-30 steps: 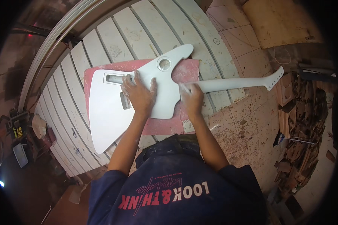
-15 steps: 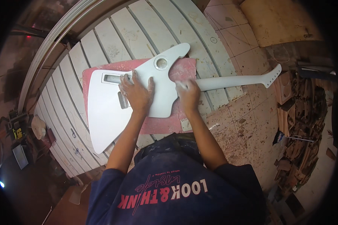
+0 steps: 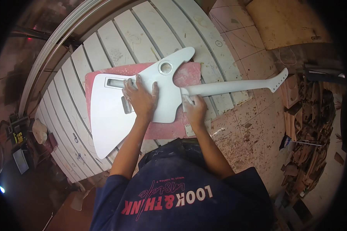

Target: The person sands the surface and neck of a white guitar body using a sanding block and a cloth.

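A white-coated electric guitar body (image 3: 112, 111) lies face down or back up, I cannot tell which, on a dusty red cloth (image 3: 169, 131). Its long white neck (image 3: 235, 85) stretches right to a headstock with a row of small holes. Spread fingers of my left hand (image 3: 143, 102) rest flat on the body, beside the rectangular cutouts. My right hand (image 3: 196, 111) is closed at the near edge of the neck joint, its dusty fingers curled against the wood. Whatever it pinches, possibly something thin and pale, is mostly hidden.
Beneath the cloth is a white slatted table (image 3: 135, 36), whose right edge ends under the neck. The neck and headstock overhang the tiled, debris-strewn floor (image 3: 239, 134). Piled wood scraps (image 3: 308, 154) stand at the right. A curved pale rail (image 3: 38, 73) runs along the left.
My right hand has shifted down toward me, from on top of the neck joint to its near edge. The guitar sits slightly lower in view; my left hand keeps its place on the body.
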Demonstrator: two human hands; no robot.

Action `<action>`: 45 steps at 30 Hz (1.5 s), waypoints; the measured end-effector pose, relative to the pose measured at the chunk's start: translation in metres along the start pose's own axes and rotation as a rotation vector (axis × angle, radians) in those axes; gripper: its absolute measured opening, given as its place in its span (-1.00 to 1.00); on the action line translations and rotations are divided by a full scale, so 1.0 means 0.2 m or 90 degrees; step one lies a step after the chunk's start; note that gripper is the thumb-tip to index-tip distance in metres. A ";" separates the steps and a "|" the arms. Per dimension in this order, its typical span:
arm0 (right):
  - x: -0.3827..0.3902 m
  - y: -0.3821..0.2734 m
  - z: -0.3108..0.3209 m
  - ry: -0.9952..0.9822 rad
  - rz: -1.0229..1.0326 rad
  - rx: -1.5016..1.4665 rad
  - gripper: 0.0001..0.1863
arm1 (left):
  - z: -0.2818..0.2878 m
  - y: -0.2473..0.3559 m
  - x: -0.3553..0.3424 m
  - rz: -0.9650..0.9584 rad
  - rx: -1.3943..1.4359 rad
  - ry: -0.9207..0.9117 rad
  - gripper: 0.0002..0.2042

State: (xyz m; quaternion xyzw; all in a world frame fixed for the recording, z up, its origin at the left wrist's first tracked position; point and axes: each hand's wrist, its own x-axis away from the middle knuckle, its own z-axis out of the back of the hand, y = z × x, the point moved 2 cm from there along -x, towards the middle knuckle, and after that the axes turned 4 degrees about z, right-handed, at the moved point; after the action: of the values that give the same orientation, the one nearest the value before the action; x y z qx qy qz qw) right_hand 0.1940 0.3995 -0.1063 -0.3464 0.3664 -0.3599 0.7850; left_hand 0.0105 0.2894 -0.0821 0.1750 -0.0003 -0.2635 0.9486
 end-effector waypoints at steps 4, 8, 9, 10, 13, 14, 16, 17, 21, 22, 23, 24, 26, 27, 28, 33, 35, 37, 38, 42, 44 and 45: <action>-0.10 -0.01 -0.03 -0.064 -0.075 0.066 -0.75 | -0.01 0.00 0.02 0.004 0.002 -0.018 -0.21; 0.03 0.05 -0.01 -0.018 -0.028 0.075 -0.75 | -0.01 0.01 0.00 0.004 0.007 -0.001 -0.22; 0.05 0.07 0.00 -0.018 -0.021 0.012 -0.76 | -0.01 0.00 -0.01 0.005 0.007 0.000 -0.22; 0.00 0.06 -0.01 -0.020 -0.024 0.013 -0.76 | 0.00 0.00 -0.01 -0.001 0.005 -0.001 -0.22; -0.08 0.03 -0.03 -0.055 -0.102 0.079 -0.77 | -0.01 -0.01 0.03 -0.003 0.007 -0.010 -0.22; -0.02 0.04 -0.03 -0.039 -0.089 0.102 -0.77 | -0.01 0.00 0.00 -0.004 0.015 -0.001 -0.21; 0.09 0.02 0.02 -0.029 -0.050 0.062 -0.76 | -0.01 0.01 0.00 -0.001 0.013 -0.002 -0.21; 0.07 0.03 0.01 -0.028 -0.048 0.061 -0.76 | -0.01 0.01 0.01 0.005 0.010 -0.008 -0.21; -0.04 0.01 -0.03 -0.049 -0.097 0.101 -0.77 | 0.00 0.00 0.02 0.008 0.009 -0.012 -0.21; -0.05 0.00 -0.04 -0.030 -0.096 0.109 -0.77 | 0.00 0.00 0.00 0.002 0.015 -0.005 -0.21; -0.05 0.00 -0.04 -0.011 -0.095 0.116 -0.76 | 0.00 0.01 -0.01 -0.003 0.020 0.003 -0.21; 0.04 0.01 -0.01 -0.020 -0.114 0.102 -0.75 | 0.00 0.01 -0.01 -0.006 0.021 0.005 -0.21; 0.02 0.01 0.00 -0.028 -0.102 0.102 -0.75 | 0.00 0.02 0.01 0.013 0.013 0.000 -0.21; 0.01 0.01 0.00 -0.037 -0.092 0.103 -0.75 | 0.00 0.01 -0.01 0.013 0.013 0.003 -0.21; -0.06 0.02 -0.01 -0.023 -0.093 0.077 -0.71 | 0.00 0.00 -0.02 0.005 0.015 0.005 -0.21; 0.00 0.01 -0.01 -0.001 -0.065 0.093 -0.76 | -0.01 0.00 -0.01 -0.014 0.021 0.023 -0.22; 0.00 -0.03 0.00 0.002 -0.045 0.105 -0.77 | -0.01 0.00 0.00 -0.004 0.016 0.013 -0.22; -0.11 -0.01 -0.02 -0.049 -0.096 0.119 -0.79 | 0.01 0.01 -0.02 -0.001 0.022 0.007 -0.22; -0.16 -0.01 -0.03 -0.057 -0.101 0.143 -0.77 | 0.02 0.02 -0.02 0.002 0.029 0.001 -0.22; 0.05 -0.03 0.01 -0.062 -0.075 0.119 -0.77 | -0.01 -0.01 0.00 -0.011 0.019 0.016 -0.22; -0.03 -0.04 0.01 -0.083 -0.096 0.117 -0.76 | 0.00 0.00 0.01 0.002 0.012 0.007 -0.21; -0.08 -0.04 0.00 -0.106 -0.118 0.113 -0.74 | 0.00 0.00 0.00 0.001 0.012 0.008 -0.21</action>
State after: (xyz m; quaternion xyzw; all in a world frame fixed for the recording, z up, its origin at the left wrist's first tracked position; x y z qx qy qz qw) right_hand 0.1841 0.4080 -0.0951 -0.3365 0.2333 -0.4316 0.8038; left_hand 0.0094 0.2894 -0.0821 0.1858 0.0028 -0.2616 0.9471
